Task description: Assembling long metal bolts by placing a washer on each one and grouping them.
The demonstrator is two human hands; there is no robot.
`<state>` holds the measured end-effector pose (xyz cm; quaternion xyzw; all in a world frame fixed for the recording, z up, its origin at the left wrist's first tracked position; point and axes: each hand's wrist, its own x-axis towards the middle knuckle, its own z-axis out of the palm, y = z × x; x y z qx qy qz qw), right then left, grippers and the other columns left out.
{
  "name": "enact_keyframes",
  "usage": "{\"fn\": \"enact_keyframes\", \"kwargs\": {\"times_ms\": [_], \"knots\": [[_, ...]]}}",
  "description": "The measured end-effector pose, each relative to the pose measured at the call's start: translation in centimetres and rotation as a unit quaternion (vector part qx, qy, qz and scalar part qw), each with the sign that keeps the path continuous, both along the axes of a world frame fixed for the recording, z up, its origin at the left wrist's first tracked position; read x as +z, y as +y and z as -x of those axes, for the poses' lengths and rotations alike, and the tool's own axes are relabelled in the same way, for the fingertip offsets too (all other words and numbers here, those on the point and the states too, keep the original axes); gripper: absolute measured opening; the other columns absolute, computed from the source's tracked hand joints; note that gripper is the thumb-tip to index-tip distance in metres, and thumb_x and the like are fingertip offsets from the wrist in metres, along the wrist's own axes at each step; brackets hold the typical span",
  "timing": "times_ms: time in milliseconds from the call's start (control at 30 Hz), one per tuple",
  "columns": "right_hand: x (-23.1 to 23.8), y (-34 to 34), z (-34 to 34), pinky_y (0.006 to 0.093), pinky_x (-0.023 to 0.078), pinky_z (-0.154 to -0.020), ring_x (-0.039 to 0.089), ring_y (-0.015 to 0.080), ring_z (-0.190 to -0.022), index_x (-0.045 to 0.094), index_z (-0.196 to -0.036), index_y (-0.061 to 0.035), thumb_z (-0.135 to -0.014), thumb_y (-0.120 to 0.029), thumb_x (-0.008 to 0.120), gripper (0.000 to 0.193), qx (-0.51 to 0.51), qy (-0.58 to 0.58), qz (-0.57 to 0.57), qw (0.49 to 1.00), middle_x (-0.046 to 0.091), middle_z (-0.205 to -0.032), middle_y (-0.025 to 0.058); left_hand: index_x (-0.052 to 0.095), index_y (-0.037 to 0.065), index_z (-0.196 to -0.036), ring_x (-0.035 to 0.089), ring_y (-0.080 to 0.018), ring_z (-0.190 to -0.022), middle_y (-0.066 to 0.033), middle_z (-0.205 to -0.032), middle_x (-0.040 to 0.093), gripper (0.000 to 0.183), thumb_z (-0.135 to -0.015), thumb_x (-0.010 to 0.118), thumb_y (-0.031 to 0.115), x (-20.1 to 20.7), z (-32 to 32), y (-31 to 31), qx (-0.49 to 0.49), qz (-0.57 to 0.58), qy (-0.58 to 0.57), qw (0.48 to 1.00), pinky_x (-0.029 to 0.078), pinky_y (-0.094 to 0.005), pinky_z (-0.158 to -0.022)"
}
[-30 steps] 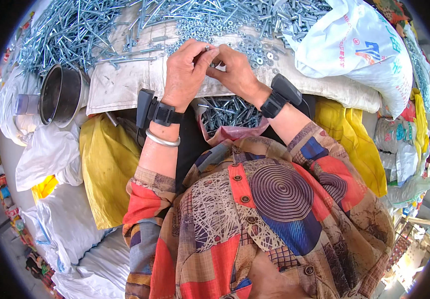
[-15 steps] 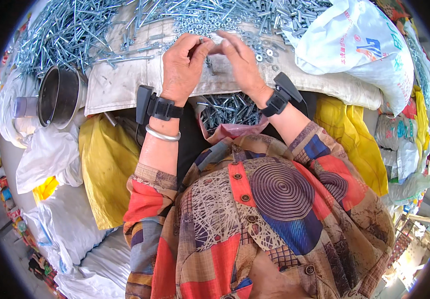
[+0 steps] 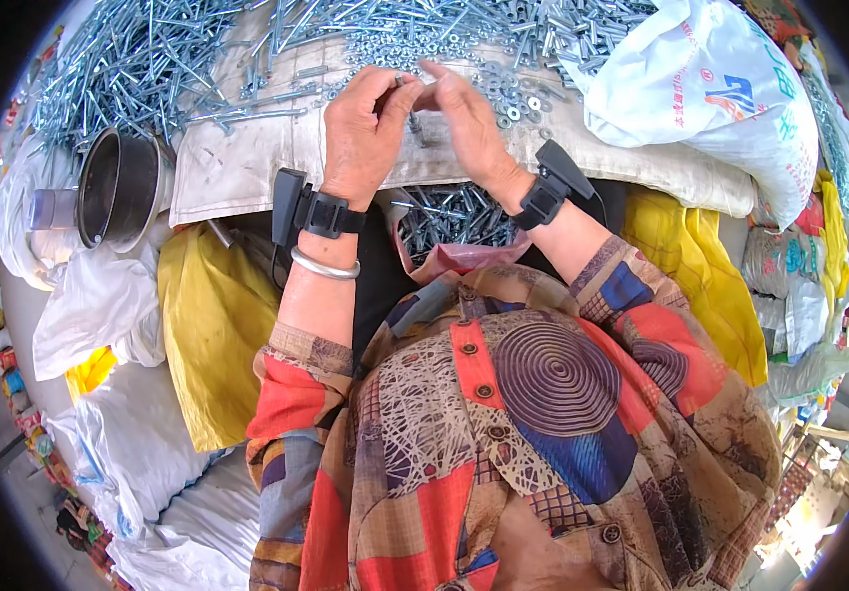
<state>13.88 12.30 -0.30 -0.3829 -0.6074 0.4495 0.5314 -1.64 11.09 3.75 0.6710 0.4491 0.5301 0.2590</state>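
Above the front edge of the cloth-covered work surface (image 3: 247, 167), my left hand (image 3: 360, 138) is closed, thumb and fingers pinching a metal bolt (image 3: 416, 125). The bolt's lower end shows below the fingers; the rest is mostly hidden. My right hand (image 3: 472, 138) is held close on the other side, its fingers stretched toward the bolt and the left fingertips. Whether its fingertips touch the bolt is hard to make out. Below both hands, a pink-rimmed bag (image 3: 444, 261) in my lap holds many metal bolts (image 3: 459, 217).
Long bolts (image 3: 134, 69) are heaped at the far left, nuts (image 3: 405, 49) at the far middle, washers (image 3: 513, 103) beside my right hand. Short metal pieces (image 3: 582, 34) lie farther right. A white plastic bag (image 3: 690, 89) stands at right, a dark round pan (image 3: 114, 192) at left.
My hands stay almost in place over the cloth. The right hand's fingers have shifted slightly left, toward the left hand.
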Motion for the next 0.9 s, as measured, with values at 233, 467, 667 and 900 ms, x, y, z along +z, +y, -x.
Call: {"fn": "enact_keyframes", "kwargs": {"times_ms": [233,467,667,900], "knots": [[0.2,-0.3,0.4,0.0302,0.046,-0.085,0.059,0.0151,-0.084,0.050,-0.134,0.0032,-0.102,-0.049,0.041,0.062,-0.013,0.003,-0.010,1.000,0.066,-0.084,0.0075,0.066,0.002,-0.096,0.053,-0.0080,-0.069,-0.0022,-0.078,0.060,0.011,-0.090,0.068,0.010,0.3,-0.1,-0.3,0.015,0.008,0.017,1.000,0.044,-0.0230,-0.062],[0.5,-0.4,-0.2,0.0306,0.046,-0.086,0.059,0.0164,-0.084,0.050,-0.134,0.0025,-0.102,-0.050,0.041,0.062,-0.016,-0.036,-0.017,0.999,0.065,-0.084,0.0089,0.067,0.002,-0.095,0.050,-0.0086,-0.067,-0.0027,-0.077,0.059,0.011,-0.090,0.068,0.011,0.2,-0.1,-0.5,0.015,-0.009,0.024,1.000,0.043,-0.0238,-0.060],[-0.1,-0.1,-0.4,0.0304,0.047,-0.079,0.057,0.0152,-0.080,0.053,-0.131,0.0010,-0.100,-0.050,0.044,0.060,-0.024,-0.022,-0.026,0.999,0.060,-0.078,0.0063,0.067,0.001,-0.095,0.052,-0.0090,-0.067,-0.0032,-0.077,0.059,0.011,-0.090,0.068,0.011,0.3,-0.2,-0.5,0.011,-0.008,0.019,1.000,0.043,-0.0236,-0.060],[0.8,-0.2,-1.2,0.0324,0.048,-0.076,0.059,0.0168,-0.079,0.059,-0.120,0.0000,-0.099,-0.047,0.046,0.053,0.005,-0.095,-0.032,0.995,0.061,-0.080,0.0090,0.067,0.002,-0.098,0.055,-0.0080,-0.068,-0.0018,-0.081,0.063,0.011,-0.092,0.066,0.012,0.0,0.4,-0.4,-0.021,0.051,-0.020,0.998,0.044,-0.0212,-0.061]]}}
